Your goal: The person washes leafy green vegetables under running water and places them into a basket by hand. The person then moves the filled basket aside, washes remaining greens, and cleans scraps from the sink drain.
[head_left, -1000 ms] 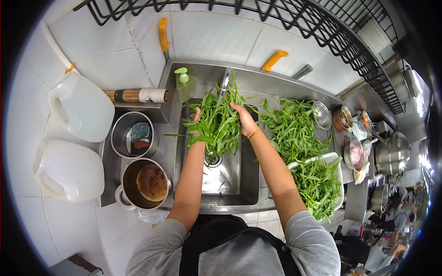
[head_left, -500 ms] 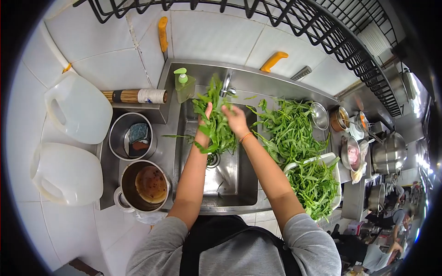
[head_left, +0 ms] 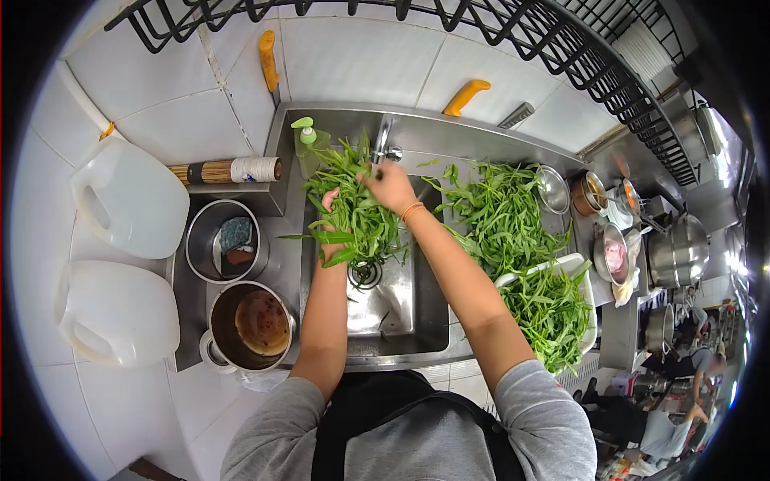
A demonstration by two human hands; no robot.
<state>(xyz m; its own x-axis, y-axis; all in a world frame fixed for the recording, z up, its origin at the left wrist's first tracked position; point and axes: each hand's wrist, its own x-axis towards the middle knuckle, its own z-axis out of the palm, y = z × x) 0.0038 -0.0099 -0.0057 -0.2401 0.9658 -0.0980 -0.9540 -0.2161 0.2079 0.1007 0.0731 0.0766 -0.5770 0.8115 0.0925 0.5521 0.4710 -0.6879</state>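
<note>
A loose bunch of leafy greens (head_left: 365,212) with long narrow leaves is held up over the steel sink (head_left: 381,309). My left hand (head_left: 330,200) grips it from the left, most of the fingers covered by leaves. At the upper right of the bunch, my right hand (head_left: 391,188) has its fingers bent and closed on some of the leaves. The tap (head_left: 385,143) stands just behind my hands. Right of the sink lies a big heap of the same greens (head_left: 509,216), and more fill a white basket (head_left: 591,321) nearer to me.
On the left are two steel pots (head_left: 215,333), two white plastic jugs (head_left: 132,200) and a bundled brush (head_left: 224,171). A green pump bottle (head_left: 307,144) stands at the sink's back corner. Bowls (head_left: 613,255) line the right counter; a black wire rack (head_left: 521,40) hangs above. People work far right.
The bunch and my left hand have shifted a little to the left. My right hand has moved left and up, its fingers now closer in against the leaves.
</note>
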